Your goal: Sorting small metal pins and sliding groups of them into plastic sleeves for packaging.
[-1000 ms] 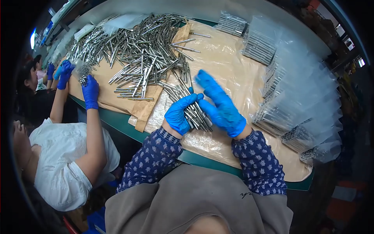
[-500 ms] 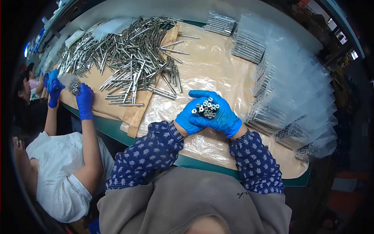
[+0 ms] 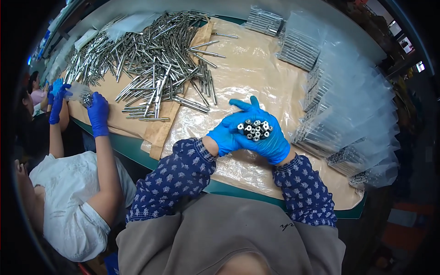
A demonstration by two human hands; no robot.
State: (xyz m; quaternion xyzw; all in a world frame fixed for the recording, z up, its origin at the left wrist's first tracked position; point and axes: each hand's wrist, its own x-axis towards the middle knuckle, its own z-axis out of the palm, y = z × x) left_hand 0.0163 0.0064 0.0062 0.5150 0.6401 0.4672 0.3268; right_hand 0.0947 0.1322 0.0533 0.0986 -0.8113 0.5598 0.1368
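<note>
A bundle of slim metal rods (image 3: pixel 255 130) is held end-on in front of me, its round ends with small holes pointing up at me. My left hand (image 3: pixel 225 136), in a blue glove, closes on the bundle's left side. Around its right and near sides curls my right hand (image 3: pixel 273 145), also gloved in blue. A couple of blue fingers stick out beyond the bundle; which hand they belong to is hard to tell. The lower length of the rods is hidden by the gloves.
A large heap of loose metal rods (image 3: pixel 156 59) covers the far left, beside a wooden strip (image 3: pixel 164 126). Filled clear plastic bags of rods (image 3: pixel 298 48) line the right side of the brown sheet (image 3: pixel 243 68). At left, a co-worker's gloved hand (image 3: pixel 97 113) holds a bag of rods.
The bundle has shifted slightly right and its rod ends are spread more widely. Fingers beyond it have spread apart. The co-worker's hands have moved a little.
</note>
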